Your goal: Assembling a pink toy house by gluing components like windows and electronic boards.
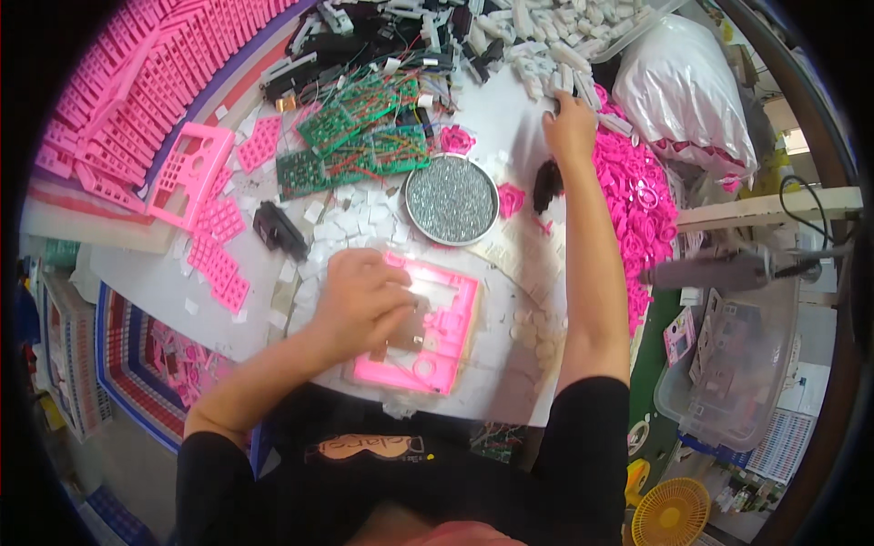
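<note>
The white worktable (537, 118) is taking up most of the scene, and a person in a black top is leaning over it with both arms out. Along the far left edge, stacks of pink frames (137, 82) are lying in rows. A heap of small white plastic parts (564, 36) is spilling across the far right, next to a bulging plastic bag (683, 91). Green circuit boards (364, 136) with thin wires are sitting near the middle, and just right of them a round tin of tiny screws (451, 198) is resting.

Close to the person's chest, a pink casing (446, 337) is lying flat on the table. The left hand (360, 305) is pressing down on its left part, fingers curled over a small grey piece; I cannot tell whether it is gripping. The right hand (569, 127) is stretching far forward, fingers bent into the white parts.
</note>
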